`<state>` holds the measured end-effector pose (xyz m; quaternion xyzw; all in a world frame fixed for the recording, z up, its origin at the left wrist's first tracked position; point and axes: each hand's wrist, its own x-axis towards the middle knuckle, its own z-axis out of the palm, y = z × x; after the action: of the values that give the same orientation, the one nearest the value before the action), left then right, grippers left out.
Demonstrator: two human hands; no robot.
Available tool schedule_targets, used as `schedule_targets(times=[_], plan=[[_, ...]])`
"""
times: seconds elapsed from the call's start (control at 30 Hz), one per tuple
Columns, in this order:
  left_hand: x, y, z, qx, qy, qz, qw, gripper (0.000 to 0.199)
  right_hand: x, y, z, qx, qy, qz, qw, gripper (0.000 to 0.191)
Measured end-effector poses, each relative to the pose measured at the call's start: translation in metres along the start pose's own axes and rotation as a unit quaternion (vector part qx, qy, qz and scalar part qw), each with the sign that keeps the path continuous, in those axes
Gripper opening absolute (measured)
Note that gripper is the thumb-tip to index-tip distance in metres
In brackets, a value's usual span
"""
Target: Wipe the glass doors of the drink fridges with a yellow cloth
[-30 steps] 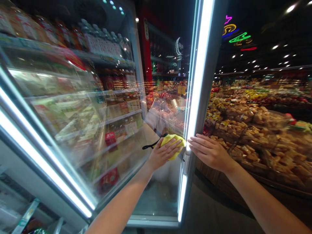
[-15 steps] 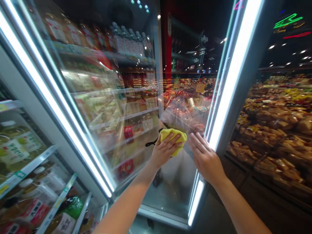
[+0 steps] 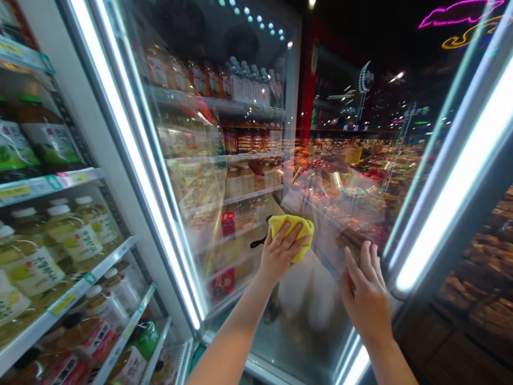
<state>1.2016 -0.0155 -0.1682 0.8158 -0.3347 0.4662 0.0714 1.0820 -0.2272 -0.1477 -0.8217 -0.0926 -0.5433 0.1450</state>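
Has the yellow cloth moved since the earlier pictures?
Yes, the cloth has moved left, away from the right light strip it was almost touching.

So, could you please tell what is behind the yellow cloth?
The yellow cloth lies against the door glass, which shows around it. The patch directly behind is covered by the cloth and left hand, so I cannot tell if it has marks.

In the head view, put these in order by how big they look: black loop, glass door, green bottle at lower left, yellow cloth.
Largest to smallest, as they appear:
Glass door
Yellow cloth
Green bottle, partly hidden
Black loop
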Motion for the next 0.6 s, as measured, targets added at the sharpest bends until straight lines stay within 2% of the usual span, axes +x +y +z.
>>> schedule_targets(times=[0.1,0.17,0.2,0.27,0.33,0.4,0.43,0.5,0.6], plan=[[-0.008,-0.024,-0.005,0.000,0.050,-0.179,0.983,0.081,-0.001,-0.010,0.004,-0.015,0.006,0.006,1.000,0.072],[-0.024,-0.019,0.001,-0.011,0.076,-0.281,0.957,0.086,-0.002,-0.018,0.011,-0.016,0.004,-0.003,1.000,0.073],[-0.033,-0.013,0.004,-0.019,0.075,-0.301,0.951,0.088,-0.002,-0.023,0.015,-0.013,0.001,-0.010,1.000,0.073],[-0.043,0.000,0.010,-0.035,0.043,-0.282,0.958,0.088,-0.001,-0.034,0.026,-0.004,-0.008,-0.022,1.000,0.073],[-0.042,0.002,0.009,-0.048,-0.001,-0.209,0.977,0.086,0.001,-0.048,0.038,0.003,-0.025,-0.031,0.999,0.073],[-0.036,-0.012,0.003,-0.051,-0.022,-0.129,0.990,0.082,0.004,-0.063,0.049,0.010,-0.041,-0.035,0.999,0.072],[-0.033,-0.024,0.000,-0.048,-0.017,-0.111,0.993,0.081,0.006,-0.069,0.052,0.014,-0.046,-0.036,0.998,0.072],[-0.033,-0.052,-0.006,-0.035,0.022,-0.148,0.988,0.082,0.007,-0.081,0.058,0.019,-0.051,-0.036,0.998,0.072],[-0.050,-0.082,-0.005,-0.021,0.100,-0.293,0.951,0.088,0.005,-0.095,0.067,0.013,-0.059,-0.032,0.998,0.073]])
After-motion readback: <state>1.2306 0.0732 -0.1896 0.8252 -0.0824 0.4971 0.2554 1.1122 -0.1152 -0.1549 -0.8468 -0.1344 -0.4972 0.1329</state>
